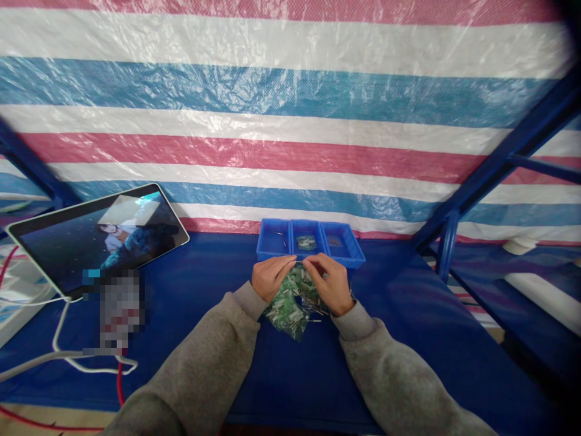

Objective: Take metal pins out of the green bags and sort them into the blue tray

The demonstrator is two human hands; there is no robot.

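My left hand (273, 276) and my right hand (330, 282) meet over a pile of small green-and-silver packets (287, 307) on the blue table. Between my fingertips runs a thin, pale, slender piece, held level, its left end in my left hand and its right end in my right. Both hands are closed in a pinch. Just behind them stand three blue bins: the left bin (273, 240) holds a few thin pieces, the middle bin (305, 229) some small packets, the right bin (344, 242) a small brownish item. A thin metal piece (314, 321) lies by the pile.
At the left a tablet (104, 236) leans with its screen lit, a blurred-out object (120, 309) before it. White and red cables (59, 327) cross the table's left side. Blue metal frame bars (490, 163) rise at the right, and a striped sheet (290, 151) hangs behind.
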